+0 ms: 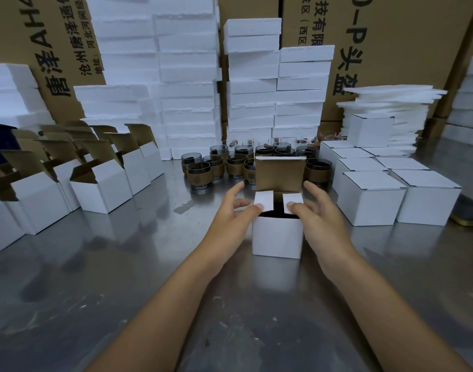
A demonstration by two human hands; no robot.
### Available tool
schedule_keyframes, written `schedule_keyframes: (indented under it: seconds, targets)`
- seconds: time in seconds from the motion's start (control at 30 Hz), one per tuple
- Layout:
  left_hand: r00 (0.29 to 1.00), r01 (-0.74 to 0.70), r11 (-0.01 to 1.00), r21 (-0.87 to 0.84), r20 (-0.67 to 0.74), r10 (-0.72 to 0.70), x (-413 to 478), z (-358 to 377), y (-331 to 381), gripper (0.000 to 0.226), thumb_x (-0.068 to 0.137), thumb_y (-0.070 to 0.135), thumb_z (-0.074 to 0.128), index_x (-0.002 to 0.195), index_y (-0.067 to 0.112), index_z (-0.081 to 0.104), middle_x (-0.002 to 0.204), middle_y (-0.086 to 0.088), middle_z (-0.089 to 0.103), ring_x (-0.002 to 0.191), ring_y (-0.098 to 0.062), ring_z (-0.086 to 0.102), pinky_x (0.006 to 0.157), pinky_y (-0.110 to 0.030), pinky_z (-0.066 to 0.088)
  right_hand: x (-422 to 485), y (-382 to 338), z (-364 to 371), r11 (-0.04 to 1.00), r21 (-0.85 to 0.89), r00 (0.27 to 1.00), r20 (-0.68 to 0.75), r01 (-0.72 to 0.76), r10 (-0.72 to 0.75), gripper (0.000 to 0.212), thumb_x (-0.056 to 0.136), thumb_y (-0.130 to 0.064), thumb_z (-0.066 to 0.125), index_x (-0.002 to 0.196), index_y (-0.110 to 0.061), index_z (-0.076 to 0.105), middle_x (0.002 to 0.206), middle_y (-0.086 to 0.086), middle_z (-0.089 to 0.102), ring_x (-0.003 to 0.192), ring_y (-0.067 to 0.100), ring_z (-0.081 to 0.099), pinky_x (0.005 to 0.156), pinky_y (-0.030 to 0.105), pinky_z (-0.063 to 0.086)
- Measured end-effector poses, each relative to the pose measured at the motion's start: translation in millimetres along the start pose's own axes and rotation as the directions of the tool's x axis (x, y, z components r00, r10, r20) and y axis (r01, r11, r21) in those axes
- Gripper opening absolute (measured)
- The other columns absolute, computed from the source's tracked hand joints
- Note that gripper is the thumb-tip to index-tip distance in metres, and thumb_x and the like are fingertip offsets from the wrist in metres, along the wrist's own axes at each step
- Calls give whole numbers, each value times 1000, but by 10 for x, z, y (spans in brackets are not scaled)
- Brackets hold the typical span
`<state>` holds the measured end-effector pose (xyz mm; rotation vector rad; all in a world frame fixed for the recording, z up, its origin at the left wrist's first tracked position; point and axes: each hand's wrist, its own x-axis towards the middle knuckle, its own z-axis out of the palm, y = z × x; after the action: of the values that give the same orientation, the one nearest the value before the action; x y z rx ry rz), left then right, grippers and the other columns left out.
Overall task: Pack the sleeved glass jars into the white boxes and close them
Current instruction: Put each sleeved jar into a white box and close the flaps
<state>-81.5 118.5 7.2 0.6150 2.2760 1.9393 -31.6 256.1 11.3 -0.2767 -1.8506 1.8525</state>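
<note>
Partly done: on the steel table (pixel 117 280) the centre white box (pixel 277 237), dark inside, has its side flaps (pixel 263 201) pressed inward by near-straight fingers of the left hand (pixel 231 213) and right hand (pixel 320 210), lid (pixel 280 173) upright; closed boxes (pixel 371 200) stand right, sleeved jars (pixel 200 175) and open boxes (pixel 106 187) await.

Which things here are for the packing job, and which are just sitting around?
For the job: the white box in the middle, its side flaps pressed by the left hand and right hand; the sleeved glass jars behind it; the open boxes on the left; the closed boxes on the right.
Just sitting around: the foam block stacks; the thin foam sheets; the big brown cartons behind.
</note>
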Motion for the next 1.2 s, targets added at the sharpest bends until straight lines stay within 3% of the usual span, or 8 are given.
schedule_keyframes:
  seconds: [0.1, 0.27, 0.47, 0.57, 0.67, 0.8, 0.9, 1.2]
  targets:
    - [999, -19, 999, -48, 35, 21, -3, -6, 19, 52, 94, 23, 52, 136, 45, 31, 105, 21, 50, 74, 24, 52, 53, 4, 37, -18, -9, 12, 998, -24, 998, 34, 54, -53, 53, 89, -1, 54, 124, -39, 46, 102, -6, 68, 92, 4, 64, 82, 21, 50]
    - [992, -121, 993, -10, 35, 121, -14, 10, 11, 37, 95, 16, 48, 106, 51, 49, 114, 12, 54, 97, 10, 53, 68, -4, 43, -17, 5, 2, 991, -5, 991, 27, 133, -133, 35, 87, 5, 55, 92, -30, 53, 86, -12, 65, 73, -8, 62, 58, 6, 45]
    - [993, -117, 989, -85, 15, 118, 9, -2, 17, 30, 97, 10, 39, 97, 30, 61, 101, 17, 62, 81, 22, 54, 65, 4, 36, 7, -27, 9, 992, 129, 998, -59, -10, 18, 26, 95, -13, 46, 76, -23, 61, 86, -3, 63, 75, 6, 58, 62, 20, 43]
    - [993, -107, 990, -97, 36, 111, -20, -5, 24, 27, 99, 38, 35, 99, 35, 61, 100, 28, 59, 85, 27, 49, 67, 8, 32, 3, -40, 13, 994, 107, 999, -39, -7, 11, 32, 95, -45, 42, 79, -25, 61, 89, -6, 63, 83, 4, 58, 73, 22, 44]
    - [984, -168, 981, -95, 41, 172, -72, 1, 28, 43, 80, 59, 38, 106, 32, 59, 101, 20, 60, 83, 21, 53, 70, 4, 35, -85, -16, 43, 983, -9, 983, 38, 182, -181, 43, 74, -65, 46, 92, -27, 56, 88, -15, 59, 75, -12, 54, 66, 8, 42]
    - [974, -213, 970, -114, 54, 220, -83, -8, 48, 44, 78, 52, 48, 106, 22, 61, 102, 9, 61, 82, 12, 57, 72, -3, 42, -95, 31, 43, 947, -117, 952, 104, 298, -287, 41, 67, -55, 55, 101, -31, 50, 96, -18, 54, 81, -14, 53, 64, 4, 40]
    - [976, -193, 972, -133, 73, 204, -75, -31, 32, 41, 79, 49, 51, 106, 21, 61, 101, 9, 63, 88, 7, 59, 77, -8, 45, -86, 57, 41, 928, -147, 937, 128, 343, -326, 33, 71, -51, 56, 97, -33, 53, 103, -7, 56, 87, -2, 55, 72, 15, 44]
    - [993, -80, 985, -150, 69, 91, -38, -49, -42, 25, 74, 38, 53, 97, 38, 64, 98, 21, 64, 100, -6, 58, 87, -27, 42, -60, 156, 5, 930, -195, 947, 153, 310, -283, 10, 91, -26, 57, 90, -35, 57, 128, -12, 48, 119, 2, 45, 94, 17, 36]
